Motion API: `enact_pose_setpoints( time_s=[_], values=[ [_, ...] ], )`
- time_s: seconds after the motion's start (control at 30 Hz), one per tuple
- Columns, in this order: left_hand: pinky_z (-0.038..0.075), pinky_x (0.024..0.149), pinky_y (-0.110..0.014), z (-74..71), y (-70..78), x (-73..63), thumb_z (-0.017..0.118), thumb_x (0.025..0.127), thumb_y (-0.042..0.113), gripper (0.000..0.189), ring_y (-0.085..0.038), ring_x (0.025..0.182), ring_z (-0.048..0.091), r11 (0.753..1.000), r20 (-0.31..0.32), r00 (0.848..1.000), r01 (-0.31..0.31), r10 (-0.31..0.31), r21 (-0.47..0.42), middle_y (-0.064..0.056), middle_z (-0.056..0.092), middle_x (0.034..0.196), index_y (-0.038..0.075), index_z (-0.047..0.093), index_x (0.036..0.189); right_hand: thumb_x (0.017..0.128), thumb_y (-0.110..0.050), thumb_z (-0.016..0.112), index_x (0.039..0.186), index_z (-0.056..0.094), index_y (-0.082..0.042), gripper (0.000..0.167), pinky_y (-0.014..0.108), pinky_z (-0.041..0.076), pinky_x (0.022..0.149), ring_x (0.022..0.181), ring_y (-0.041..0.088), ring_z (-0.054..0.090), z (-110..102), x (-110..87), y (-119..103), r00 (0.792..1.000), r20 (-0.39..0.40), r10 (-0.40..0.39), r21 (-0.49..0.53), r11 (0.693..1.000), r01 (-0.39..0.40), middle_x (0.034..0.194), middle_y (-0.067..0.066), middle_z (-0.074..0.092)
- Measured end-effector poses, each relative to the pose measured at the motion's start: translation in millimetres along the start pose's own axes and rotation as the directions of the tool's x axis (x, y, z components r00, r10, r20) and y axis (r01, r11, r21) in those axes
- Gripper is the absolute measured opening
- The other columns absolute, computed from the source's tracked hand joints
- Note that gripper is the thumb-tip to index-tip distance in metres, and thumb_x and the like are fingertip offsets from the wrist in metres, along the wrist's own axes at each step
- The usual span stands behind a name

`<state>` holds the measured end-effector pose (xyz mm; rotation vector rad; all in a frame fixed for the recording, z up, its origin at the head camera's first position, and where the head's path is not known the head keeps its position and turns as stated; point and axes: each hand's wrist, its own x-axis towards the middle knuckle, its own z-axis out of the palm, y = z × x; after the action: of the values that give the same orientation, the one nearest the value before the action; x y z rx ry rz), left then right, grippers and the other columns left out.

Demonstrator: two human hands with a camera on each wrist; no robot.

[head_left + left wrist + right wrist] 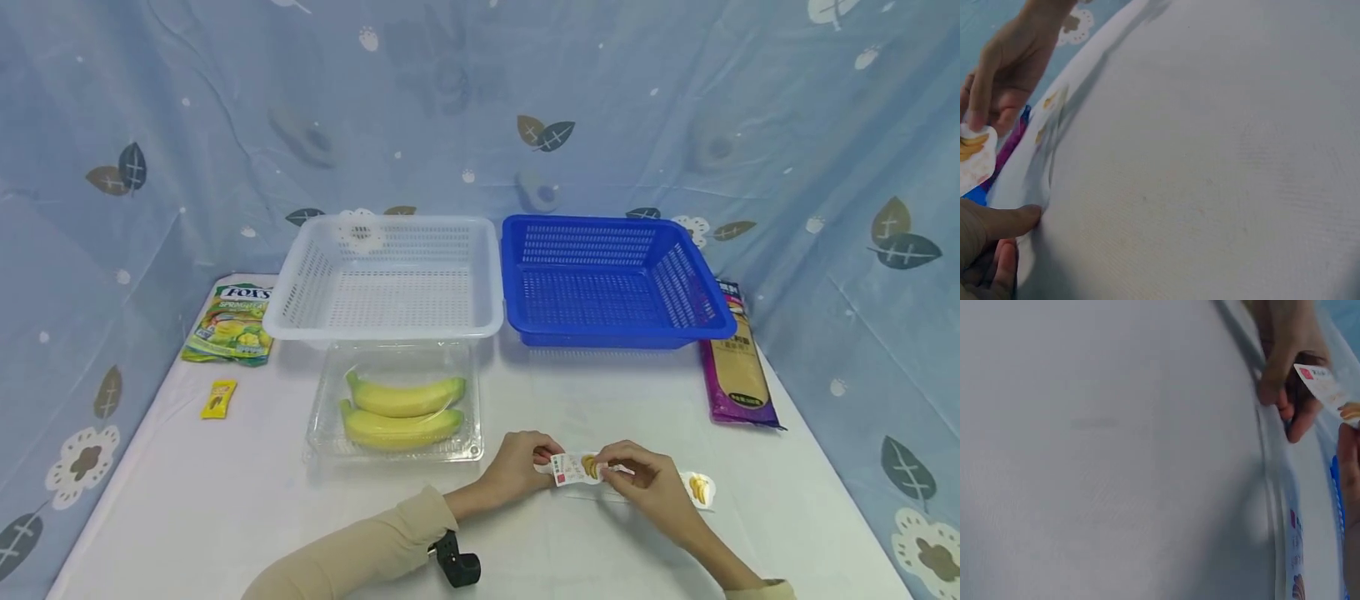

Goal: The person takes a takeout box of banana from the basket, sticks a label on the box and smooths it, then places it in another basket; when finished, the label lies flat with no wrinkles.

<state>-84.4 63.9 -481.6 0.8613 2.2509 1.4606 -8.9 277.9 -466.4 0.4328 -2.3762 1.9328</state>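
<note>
A white sticker label printed with bananas is pinched by its right end between the fingers of my right hand. My left hand pinches the end of the pale backing strip between thumb and fingers, close to the label's left end. A second banana label shows on that strip, to the right of my right hand. In the left wrist view, the lifted label stands apart from the strip. Up and left of my left hand, a clear plastic box holds two bananas.
A white basket and a blue basket stand side by side at the back. On the left lie a Fox's candy bag and a small yellow packet. A purple-edged food pack lies at the right.
</note>
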Motion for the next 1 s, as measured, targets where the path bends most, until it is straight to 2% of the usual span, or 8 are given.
enact_pose_setpoints(
  time_s=[0.1, 0.2, 0.27, 0.37, 0.5, 0.63, 0.87, 1.0],
  values=[
    [0.050, 0.073, -0.012, -3.9, 1.0, 0.5, 0.079, 0.068, -0.011, 0.031, -0.006, 0.079, 0.062, 1.000, 0.013, 1.000, 0.024, -0.024, -0.020, -0.009, 0.068, 0.090, -0.005, 0.068, 0.097, 0.091, 0.001, 0.062, 0.114, 0.060, 0.009, 0.025, 0.026, 0.055, 0.080, 0.095, 0.008, 0.064, -5.7, 1.9, -5.8, 0.961, 0.001, 0.277, 0.117, 0.954, -0.275, 0.108, 0.002, 0.064],
    [0.050, 0.075, -0.013, -6.6, -1.2, 0.7, 0.080, 0.069, -0.010, 0.031, -0.007, 0.081, 0.063, 0.998, 0.036, 0.999, 0.034, -0.033, -0.046, -0.009, 0.068, 0.092, -0.005, 0.069, 0.097, 0.093, -0.008, 0.062, 0.122, 0.056, 0.006, 0.033, 0.027, 0.053, 0.085, 0.097, 0.010, 0.063, -11.3, 3.3, -8.7, 0.864, 0.037, 0.502, 0.214, 0.841, -0.497, 0.112, 0.001, 0.061],
    [0.050, 0.077, -0.012, -6.9, -3.2, 0.5, 0.079, 0.070, -0.009, 0.029, -0.007, 0.083, 0.063, 0.997, 0.044, 0.998, 0.041, -0.039, -0.063, -0.008, 0.069, 0.094, -0.004, 0.069, 0.098, 0.092, -0.009, 0.063, 0.124, 0.056, 0.002, 0.034, 0.027, 0.051, 0.089, 0.100, 0.011, 0.060, -14.5, 3.4, -7.9, 0.815, 0.064, 0.576, 0.254, 0.780, -0.572, 0.115, 0.002, 0.057],
    [0.050, 0.077, -0.013, -6.5, -4.0, -2.6, 0.079, 0.072, -0.006, 0.028, -0.006, 0.083, 0.062, 0.995, 0.038, 0.998, 0.052, -0.049, -0.080, -0.007, 0.069, 0.095, -0.001, 0.070, 0.098, 0.091, -0.008, 0.064, 0.122, 0.060, -0.005, 0.031, 0.025, 0.051, 0.088, 0.098, 0.009, 0.059, -18.8, 3.5, -7.2, 0.774, 0.093, 0.626, 0.299, 0.724, -0.622, 0.112, 0.002, 0.057],
    [0.051, 0.074, -0.014, -9.8, 1.4, -11.7, 0.080, 0.073, -0.003, 0.026, -0.006, 0.081, 0.063, 0.996, 0.022, 0.999, 0.037, -0.035, -0.079, -0.004, 0.069, 0.094, 0.003, 0.072, 0.097, 0.093, -0.003, 0.060, 0.115, 0.064, -0.013, 0.025, 0.024, 0.050, 0.090, 0.100, 0.010, 0.058, -24.5, 5.8, -11.4, 0.753, 0.180, 0.633, 0.418, 0.644, -0.641, 0.111, 0.001, 0.057],
    [0.053, 0.074, -0.017, -20.8, 13.5, -25.4, 0.080, 0.074, -0.001, 0.025, -0.011, 0.086, 0.066, 0.995, 0.014, 1.000, 0.016, -0.014, -0.103, -0.001, 0.070, 0.097, 0.006, 0.072, 0.097, 0.094, 0.001, 0.057, 0.111, 0.066, -0.017, 0.026, 0.025, 0.050, 0.090, 0.101, 0.012, 0.057, -23.8, 10.0, -20.5, 0.753, 0.240, 0.612, 0.505, 0.584, -0.635, 0.112, 0.002, 0.056],
    [0.054, 0.077, -0.021, -49.2, 36.8, -47.7, 0.076, 0.079, -0.002, 0.024, -0.029, 0.097, 0.066, 0.956, -0.023, 0.998, 0.055, -0.065, -0.288, -0.004, 0.070, 0.102, 0.003, 0.071, 0.102, 0.093, 0.000, 0.060, 0.108, 0.066, -0.019, 0.025, 0.024, 0.052, 0.084, 0.098, 0.013, 0.057, -20.8, 22.5, -37.9, 0.780, 0.278, 0.561, 0.473, 0.627, -0.619, 0.113, 0.000, 0.055],
    [0.054, 0.078, -0.023, -66.4, 44.9, -56.5, 0.075, 0.080, 0.000, 0.023, -0.030, 0.100, 0.065, 0.942, -0.052, 0.994, 0.073, -0.096, -0.328, -0.006, 0.069, 0.104, 0.006, 0.071, 0.102, 0.092, -0.002, 0.061, 0.107, 0.066, -0.020, 0.023, 0.024, 0.052, 0.077, 0.096, 0.014, 0.057, -19.2, 28.9, -42.8, 0.783, 0.267, 0.563, 0.453, 0.644, -0.617, 0.113, 0.001, 0.055]
  ],
)
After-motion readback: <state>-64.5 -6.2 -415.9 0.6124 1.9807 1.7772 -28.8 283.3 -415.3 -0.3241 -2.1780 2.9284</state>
